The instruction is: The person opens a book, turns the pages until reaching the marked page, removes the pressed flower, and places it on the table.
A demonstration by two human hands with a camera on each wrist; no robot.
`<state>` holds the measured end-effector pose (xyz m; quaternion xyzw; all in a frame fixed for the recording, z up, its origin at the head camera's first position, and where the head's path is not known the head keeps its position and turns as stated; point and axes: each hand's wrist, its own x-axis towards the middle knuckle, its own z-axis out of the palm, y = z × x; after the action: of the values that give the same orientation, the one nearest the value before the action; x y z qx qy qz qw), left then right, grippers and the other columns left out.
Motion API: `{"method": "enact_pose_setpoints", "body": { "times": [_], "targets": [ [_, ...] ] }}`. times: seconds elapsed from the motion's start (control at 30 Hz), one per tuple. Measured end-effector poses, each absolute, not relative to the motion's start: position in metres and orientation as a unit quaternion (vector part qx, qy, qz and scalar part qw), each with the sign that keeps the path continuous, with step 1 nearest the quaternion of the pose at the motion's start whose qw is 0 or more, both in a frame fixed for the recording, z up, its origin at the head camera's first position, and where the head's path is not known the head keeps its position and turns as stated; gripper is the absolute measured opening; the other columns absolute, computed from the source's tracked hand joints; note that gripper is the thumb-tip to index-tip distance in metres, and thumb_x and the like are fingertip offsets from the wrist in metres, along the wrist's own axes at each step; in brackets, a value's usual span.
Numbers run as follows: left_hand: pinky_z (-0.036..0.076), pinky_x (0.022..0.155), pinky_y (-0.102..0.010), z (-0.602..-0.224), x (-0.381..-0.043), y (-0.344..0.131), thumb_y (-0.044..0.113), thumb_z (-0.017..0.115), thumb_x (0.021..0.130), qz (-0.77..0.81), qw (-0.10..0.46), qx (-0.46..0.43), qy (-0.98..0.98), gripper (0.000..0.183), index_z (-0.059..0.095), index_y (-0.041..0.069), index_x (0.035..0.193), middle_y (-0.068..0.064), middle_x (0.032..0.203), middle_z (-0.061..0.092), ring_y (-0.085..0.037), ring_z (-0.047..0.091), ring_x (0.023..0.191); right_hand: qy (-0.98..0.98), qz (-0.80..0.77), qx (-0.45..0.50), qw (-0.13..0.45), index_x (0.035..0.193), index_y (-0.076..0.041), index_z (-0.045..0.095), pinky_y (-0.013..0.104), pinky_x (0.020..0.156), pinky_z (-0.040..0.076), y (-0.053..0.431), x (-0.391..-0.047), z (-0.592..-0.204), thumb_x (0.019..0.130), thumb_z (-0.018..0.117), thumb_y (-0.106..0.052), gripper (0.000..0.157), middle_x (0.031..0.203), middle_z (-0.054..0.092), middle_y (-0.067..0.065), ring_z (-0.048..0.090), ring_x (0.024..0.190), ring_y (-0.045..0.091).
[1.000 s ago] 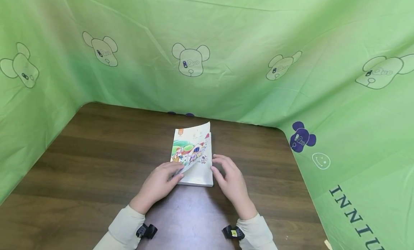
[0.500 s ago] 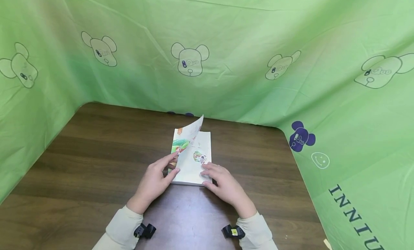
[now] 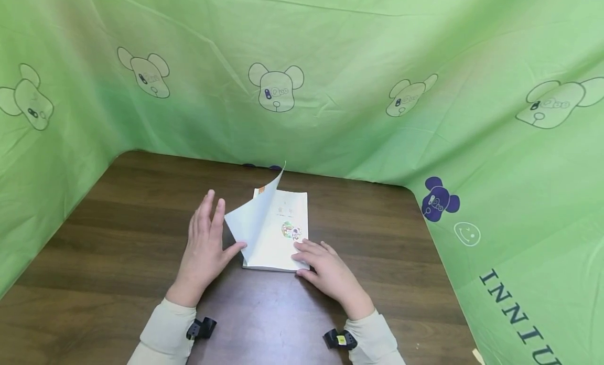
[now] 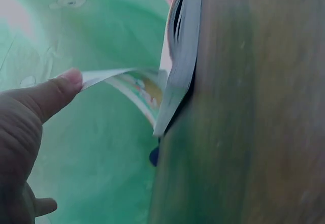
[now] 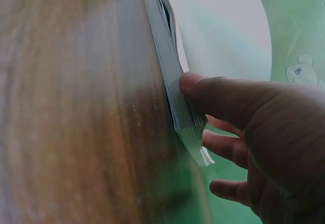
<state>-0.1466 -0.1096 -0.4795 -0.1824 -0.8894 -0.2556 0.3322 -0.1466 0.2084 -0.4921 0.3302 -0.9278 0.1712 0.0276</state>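
Observation:
A paperback book (image 3: 276, 252) lies on the table, its front cover (image 3: 251, 215) lifted and bent over to the left. The cover's pale inner side faces up, and a title page with a small colored drawing shows to the right. My left hand (image 3: 203, 249) is spread at the left, fingers straight and its thumb against the cover's edge; in the left wrist view the thumb (image 4: 70, 80) pushes on that edge. My right hand (image 3: 330, 270) rests on the page's lower right corner, fingers relaxed. In the right wrist view its thumb (image 5: 190, 84) touches the page block's lower edge.
The dark wooden table (image 3: 141, 223) spreads around the book. A green cloth (image 3: 330, 50) with bear-head prints hangs behind the table and along both sides. A black wrist device (image 3: 202, 328) sits at each sleeve cuff.
The cover has turned from nearly flat to folded over leftward, baring the title page. My left hand has moved left and spread its fingers; my right hand has come onto the page's lower right corner.

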Motion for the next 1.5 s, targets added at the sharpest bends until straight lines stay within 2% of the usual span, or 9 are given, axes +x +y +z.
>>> {"method": "enact_pose_setpoints", "body": {
  "times": [0.13,0.23,0.37,0.47,0.67,0.9,1.07,1.27,1.5],
  "targets": [
    [0.023,0.114,-0.071,-0.479,-0.147,-0.119,0.03,0.1,0.062,-0.235,0.306,-0.174,-0.906,0.134,0.015,0.014,0.164,-0.018,0.17,0.007,-0.041,0.016,0.154,-0.931,0.169,0.323,0.025,0.122,-0.017,0.074,0.064,0.113,0.035,0.208,-0.145,-0.49,0.093,0.077,-0.026,0.03,0.144,0.063,0.003,0.054,0.139,0.026],
    [0.014,0.115,-0.075,-0.478,-0.147,-0.125,0.031,0.099,0.066,-0.229,0.268,-0.168,-0.921,0.13,0.017,0.016,0.165,-0.015,0.172,0.003,-0.039,0.01,0.157,-0.934,0.165,0.317,0.019,0.121,-0.017,0.075,0.064,0.113,0.036,0.207,-0.143,-0.487,0.094,0.076,-0.027,0.029,0.143,0.064,0.002,0.055,0.138,0.025],
    [0.003,0.115,-0.077,-0.479,-0.147,-0.133,0.031,0.097,0.069,-0.223,0.228,-0.163,-0.934,0.124,0.02,0.014,0.165,-0.014,0.173,0.0,-0.039,0.003,0.158,-0.937,0.158,0.312,0.011,0.119,-0.017,0.075,0.064,0.112,0.037,0.207,-0.14,-0.483,0.093,0.076,-0.028,0.028,0.142,0.064,0.002,0.056,0.136,0.025],
    [0.001,0.114,-0.078,-0.481,-0.148,-0.137,0.031,0.094,0.073,-0.216,0.195,-0.164,-0.942,0.115,0.025,0.015,0.164,-0.014,0.173,0.001,-0.04,0.002,0.158,-0.939,0.155,0.308,0.009,0.118,-0.017,0.076,0.064,0.111,0.038,0.207,-0.138,-0.48,0.092,0.077,-0.027,0.028,0.14,0.065,0.003,0.057,0.135,0.026],
    [0.004,0.112,-0.08,-0.486,-0.149,-0.136,0.029,0.086,0.082,-0.209,0.11,-0.182,-0.954,0.094,0.035,0.017,0.161,-0.012,0.172,0.012,-0.045,0.006,0.157,-0.938,0.15,0.312,0.017,0.117,-0.018,0.077,0.063,0.11,0.039,0.21,-0.136,-0.479,0.094,0.075,-0.028,0.026,0.14,0.066,0.002,0.058,0.135,0.024],
    [0.01,0.116,-0.075,-0.495,-0.147,-0.126,0.027,0.073,0.095,-0.232,0.023,-0.215,-0.948,0.07,0.043,0.019,0.158,-0.005,0.169,0.028,-0.037,0.02,0.157,-0.93,0.152,0.332,0.032,0.112,-0.018,0.08,0.066,0.111,0.037,0.215,-0.137,-0.48,0.094,0.075,-0.023,0.019,0.138,0.067,0.002,0.06,0.133,0.024],
    [0.01,0.119,-0.072,-0.494,-0.143,-0.121,0.026,0.066,0.1,-0.267,-0.042,-0.208,-0.94,0.057,0.05,0.016,0.154,-0.008,0.165,0.035,-0.037,0.023,0.156,-0.926,0.129,0.353,0.045,0.106,-0.019,0.079,0.064,0.11,0.039,0.216,-0.139,-0.481,0.095,0.074,-0.017,0.013,0.138,0.067,0.002,0.06,0.132,0.024],
    [0.007,0.118,-0.074,-0.495,-0.141,-0.115,0.036,0.065,0.1,-0.266,-0.085,-0.187,-0.942,0.056,0.052,0.015,0.151,-0.011,0.165,0.035,-0.04,0.02,0.156,-0.925,0.12,0.357,0.057,0.1,-0.02,0.076,0.061,0.108,0.043,0.216,-0.14,-0.482,0.095,0.073,-0.014,0.009,0.136,0.069,0.002,0.063,0.129,0.024],
    [0.011,0.112,-0.081,-0.493,-0.136,-0.097,0.05,0.069,0.095,-0.252,-0.073,-0.148,-0.953,0.064,0.058,0.009,0.143,-0.018,0.161,0.041,-0.047,0.024,0.153,-0.925,0.139,0.347,0.065,0.105,-0.018,0.075,0.057,0.108,0.045,0.214,-0.143,-0.483,0.097,0.07,-0.015,0.01,0.129,0.072,0.002,0.065,0.127,0.024]
  ]
}}
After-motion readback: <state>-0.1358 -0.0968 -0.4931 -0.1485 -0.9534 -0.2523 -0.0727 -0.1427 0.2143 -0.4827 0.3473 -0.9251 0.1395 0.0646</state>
